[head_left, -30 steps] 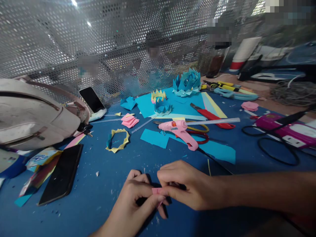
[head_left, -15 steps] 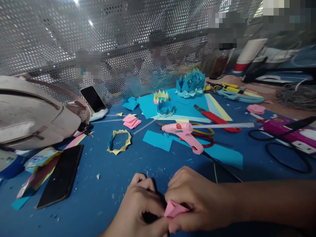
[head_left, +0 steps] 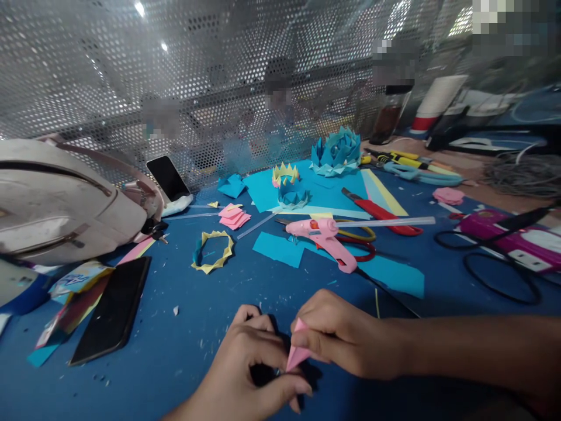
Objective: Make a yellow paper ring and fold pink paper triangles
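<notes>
A small folded piece of pink paper (head_left: 297, 358) stands on edge between my two hands, low in the middle of the head view. My right hand (head_left: 342, 336) pinches its upper part, thumb laid across the near face. At the lower pointed tip, my left hand (head_left: 252, 365) has its fingers curled in close against the paper, with the thumb lying just below. Beyond my hands lies a pink glue gun (head_left: 322, 234) with a clear glue stick in its back. Cut blue paper (head_left: 278, 248) lies under and beside it.
A yellow zigzag paper ring (head_left: 225, 251), pink squares (head_left: 234, 216) and folded paper crowns (head_left: 293, 196) lie farther back. Red-handled scissors (head_left: 363, 250) and a red cutter (head_left: 385, 216) are right of centre. A phone (head_left: 111, 310) and bag (head_left: 65, 204) occupy the left, a purple power strip (head_left: 504, 240) the right.
The pink paper has turned from lying flat between my fingertips to standing upright. My right hand has shifted its grip to the upper part, and my left thumb has moved lower.
</notes>
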A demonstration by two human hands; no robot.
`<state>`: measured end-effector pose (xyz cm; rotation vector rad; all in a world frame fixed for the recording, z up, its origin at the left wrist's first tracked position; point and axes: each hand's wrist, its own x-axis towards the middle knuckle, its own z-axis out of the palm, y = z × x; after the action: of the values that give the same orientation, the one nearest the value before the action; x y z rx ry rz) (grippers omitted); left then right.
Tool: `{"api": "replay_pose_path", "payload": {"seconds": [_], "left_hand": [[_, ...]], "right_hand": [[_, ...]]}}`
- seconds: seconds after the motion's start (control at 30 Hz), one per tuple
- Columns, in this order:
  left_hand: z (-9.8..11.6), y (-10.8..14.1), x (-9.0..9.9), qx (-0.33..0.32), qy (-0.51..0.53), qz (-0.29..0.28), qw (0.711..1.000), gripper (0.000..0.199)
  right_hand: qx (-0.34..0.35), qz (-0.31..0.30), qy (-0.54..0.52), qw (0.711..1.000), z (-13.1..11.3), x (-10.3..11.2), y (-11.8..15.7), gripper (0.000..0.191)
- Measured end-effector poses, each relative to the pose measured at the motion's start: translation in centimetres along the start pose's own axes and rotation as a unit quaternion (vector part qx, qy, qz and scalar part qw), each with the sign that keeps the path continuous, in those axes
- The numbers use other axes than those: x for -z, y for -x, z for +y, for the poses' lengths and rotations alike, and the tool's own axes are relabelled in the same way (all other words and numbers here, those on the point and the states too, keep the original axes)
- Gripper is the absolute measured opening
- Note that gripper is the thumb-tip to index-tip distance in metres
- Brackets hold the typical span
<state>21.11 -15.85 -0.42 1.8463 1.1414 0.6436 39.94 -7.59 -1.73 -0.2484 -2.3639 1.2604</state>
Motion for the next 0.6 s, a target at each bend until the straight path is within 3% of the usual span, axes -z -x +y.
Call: {"api": "replay_pose_path", "payload": {"seconds": [0.27, 0.47, 0.6], "left_hand": [[-0.4, 0.2, 0.0, -0.042, 0.03, 0.011, 0.999, 0.041], [-1.1, 0.1, 0.4, -0.078, 0.0, -0.04, 0.996, 0.041], [-1.6, 0.2, -0.4, -0.089, 0.002, 0.012, 0.996, 0.041]], "right_hand": [[-0.022, -0.013, -0.018, 1.0, 0.0, 0.0, 0.1, 0.048], [-0.039, -0.019, 0.015, 0.999, -0.4, 0.3, -0.1, 0.054], [-0.027, -0.028, 0.011, 0.999, -0.4, 0.3, -0.2, 0.053]]}}
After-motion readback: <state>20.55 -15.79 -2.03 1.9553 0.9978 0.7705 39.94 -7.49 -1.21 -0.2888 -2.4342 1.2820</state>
